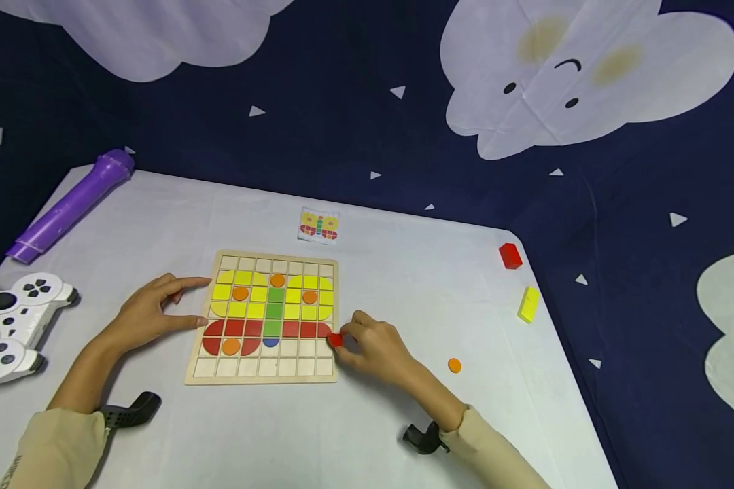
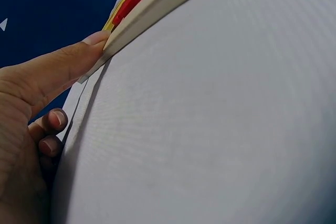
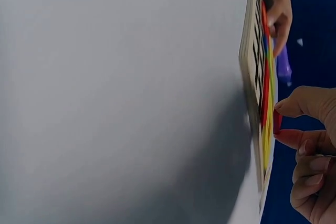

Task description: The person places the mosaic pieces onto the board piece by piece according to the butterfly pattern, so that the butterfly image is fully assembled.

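A wooden grid board (image 1: pixel 263 377) lies on the table with flat yellow, green, red, orange and blue tiles set in its squares, in a butterfly-like pattern. At its left edge, my left hand (image 1: pixel 153 305) touches the frame with thumb and forefinger extended; the left wrist view shows the thumb (image 2: pixel 79 61) against the wooden rim. Between the thumb and forefinger of my right hand (image 1: pixel 376 346) is a small red tile (image 1: pixel 334 339), pinched over the board's right edge beside the red row. In the right wrist view the red tile (image 3: pixel 277 121) is seen edge-on, its other fingers curled.
Behind the board lies a small butterfly picture card (image 1: pixel 319 225). An orange disc (image 1: pixel 455 365) is to the right; a red block (image 1: pixel 510 256) and a yellow block (image 1: pixel 529 304) sit near the right edge. At left are a white game controller (image 1: pixel 21 326) and a purple tube (image 1: pixel 73 207).
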